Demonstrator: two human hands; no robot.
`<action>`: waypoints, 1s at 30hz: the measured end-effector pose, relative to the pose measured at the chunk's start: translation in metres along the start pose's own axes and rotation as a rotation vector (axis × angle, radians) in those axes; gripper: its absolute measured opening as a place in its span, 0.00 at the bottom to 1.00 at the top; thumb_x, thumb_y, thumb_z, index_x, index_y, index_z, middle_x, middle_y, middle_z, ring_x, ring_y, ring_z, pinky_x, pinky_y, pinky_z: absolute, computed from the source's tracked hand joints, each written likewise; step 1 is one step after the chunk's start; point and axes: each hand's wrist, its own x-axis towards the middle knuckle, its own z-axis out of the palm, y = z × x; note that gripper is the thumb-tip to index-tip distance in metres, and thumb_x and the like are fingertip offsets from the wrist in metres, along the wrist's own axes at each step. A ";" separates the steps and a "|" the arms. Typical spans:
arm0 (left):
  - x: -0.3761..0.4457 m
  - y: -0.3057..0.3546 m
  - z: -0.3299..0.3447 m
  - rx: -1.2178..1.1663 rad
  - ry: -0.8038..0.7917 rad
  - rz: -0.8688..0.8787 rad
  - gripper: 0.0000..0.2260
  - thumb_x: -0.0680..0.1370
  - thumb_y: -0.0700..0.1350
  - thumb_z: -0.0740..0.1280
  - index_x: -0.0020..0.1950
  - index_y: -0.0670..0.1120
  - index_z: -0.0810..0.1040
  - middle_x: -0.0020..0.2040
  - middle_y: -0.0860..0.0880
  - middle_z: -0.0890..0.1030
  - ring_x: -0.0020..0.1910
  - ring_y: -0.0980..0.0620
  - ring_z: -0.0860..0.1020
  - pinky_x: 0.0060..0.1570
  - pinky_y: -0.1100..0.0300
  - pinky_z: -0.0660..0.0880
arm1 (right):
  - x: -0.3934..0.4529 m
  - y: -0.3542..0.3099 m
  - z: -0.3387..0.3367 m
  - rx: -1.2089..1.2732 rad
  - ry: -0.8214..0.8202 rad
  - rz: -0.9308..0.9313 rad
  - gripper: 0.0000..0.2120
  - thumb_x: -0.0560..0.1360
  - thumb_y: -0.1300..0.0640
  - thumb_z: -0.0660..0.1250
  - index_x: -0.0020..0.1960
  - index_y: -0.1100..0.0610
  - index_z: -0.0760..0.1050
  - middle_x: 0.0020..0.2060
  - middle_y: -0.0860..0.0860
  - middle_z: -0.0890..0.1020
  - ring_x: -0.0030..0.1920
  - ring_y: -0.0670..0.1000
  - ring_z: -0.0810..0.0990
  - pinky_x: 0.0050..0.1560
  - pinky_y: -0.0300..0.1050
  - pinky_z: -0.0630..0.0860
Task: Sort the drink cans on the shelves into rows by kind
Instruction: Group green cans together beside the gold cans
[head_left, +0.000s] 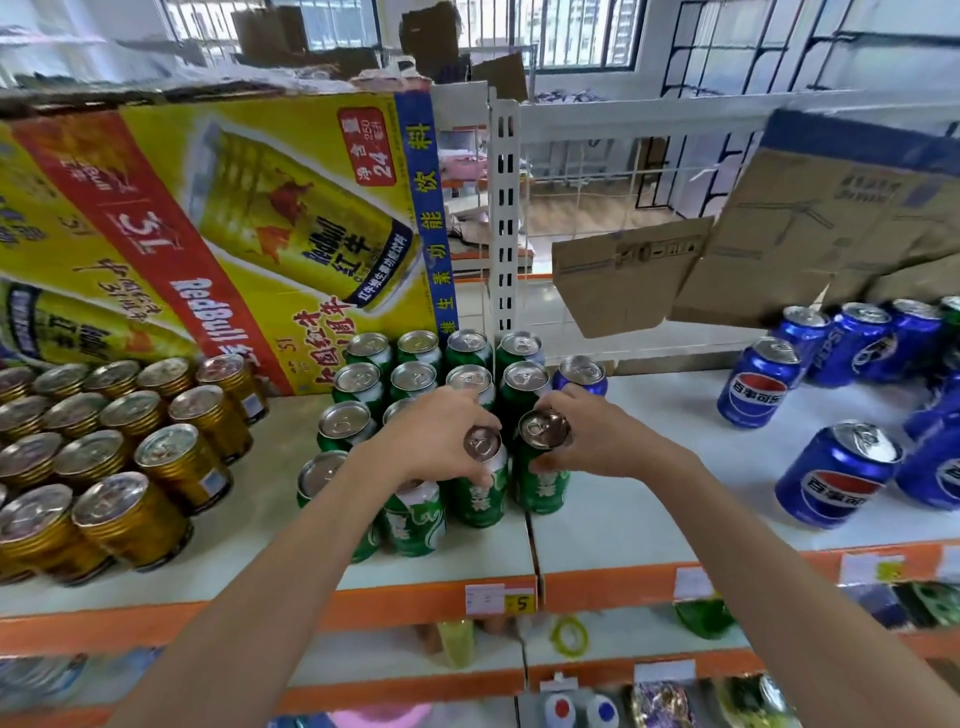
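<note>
White shop shelf (613, 525) with orange front edge, barred windows behind; gold cans (130, 457) ranked at left end before a Red Bull carton (223, 228), green cans (363, 384) in rows mid-shelf. Left hand (441, 436) curled round one green can (480, 483), right hand (587, 436) round another (540, 467), both at front of green block. Seemingly well along: blue Pepsi cans (758, 384) loose toward right end, one (579, 374) lodged behind the greens.

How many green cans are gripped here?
2: one green metal drink can in the left hand, a second green can in the right hand; none hidden.
</note>
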 end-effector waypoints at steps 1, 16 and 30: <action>0.000 0.000 0.001 -0.002 0.006 -0.001 0.29 0.66 0.58 0.75 0.65 0.55 0.73 0.55 0.50 0.73 0.59 0.49 0.70 0.53 0.54 0.71 | -0.001 -0.001 0.001 0.005 0.007 0.008 0.30 0.65 0.47 0.76 0.63 0.53 0.68 0.57 0.50 0.70 0.55 0.52 0.73 0.57 0.48 0.72; -0.010 0.007 0.020 -0.137 0.165 -0.110 0.27 0.73 0.42 0.69 0.71 0.51 0.67 0.64 0.53 0.70 0.60 0.49 0.66 0.57 0.55 0.67 | 0.002 -0.010 0.010 0.046 0.067 0.007 0.31 0.69 0.49 0.73 0.67 0.56 0.65 0.62 0.53 0.67 0.60 0.53 0.72 0.61 0.46 0.70; -0.030 0.110 0.029 0.112 0.364 -0.304 0.17 0.78 0.50 0.64 0.65 0.48 0.72 0.63 0.49 0.72 0.64 0.48 0.67 0.62 0.57 0.65 | -0.060 0.033 -0.021 -0.270 0.002 -0.171 0.22 0.77 0.51 0.63 0.67 0.58 0.64 0.64 0.56 0.69 0.62 0.57 0.70 0.57 0.50 0.72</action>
